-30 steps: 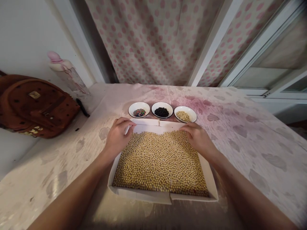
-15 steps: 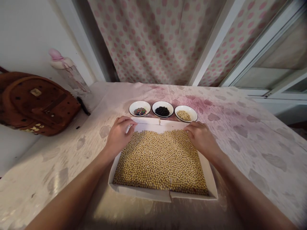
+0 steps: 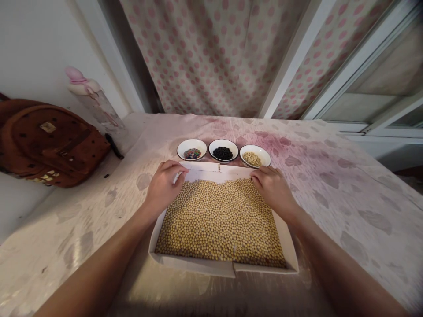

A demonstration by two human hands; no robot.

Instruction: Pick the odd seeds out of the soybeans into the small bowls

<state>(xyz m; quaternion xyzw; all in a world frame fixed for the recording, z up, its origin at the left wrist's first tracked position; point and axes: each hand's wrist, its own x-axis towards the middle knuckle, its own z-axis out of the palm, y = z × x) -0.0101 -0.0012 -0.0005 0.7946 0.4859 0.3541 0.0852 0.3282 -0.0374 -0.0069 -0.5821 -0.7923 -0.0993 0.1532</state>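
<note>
A shallow white cardboard box [image 3: 193, 264] lies in front of me, its bottom covered with round yellow soybeans [image 3: 220, 222]. Along the far wall a strip of bare white floor shows. My left hand [image 3: 165, 185] is closed on the box's far left corner, thumb inside and fingers over the rim. At the far right corner my right hand [image 3: 272, 187] pinches the wall in the same way; its fingertips are partly hidden.
Just beyond the box stand three white dark-rimmed bowls: one with multicoloured bits [image 3: 192, 153], one with black pieces [image 3: 222, 153], one with pale beans [image 3: 251, 159]. A brown backpack [image 3: 59, 145] and a pink-capped bottle [image 3: 99, 103] stand at the left.
The view has shifted very slightly. Both hands stay at the far corners of the box, and the beans look the same.
</note>
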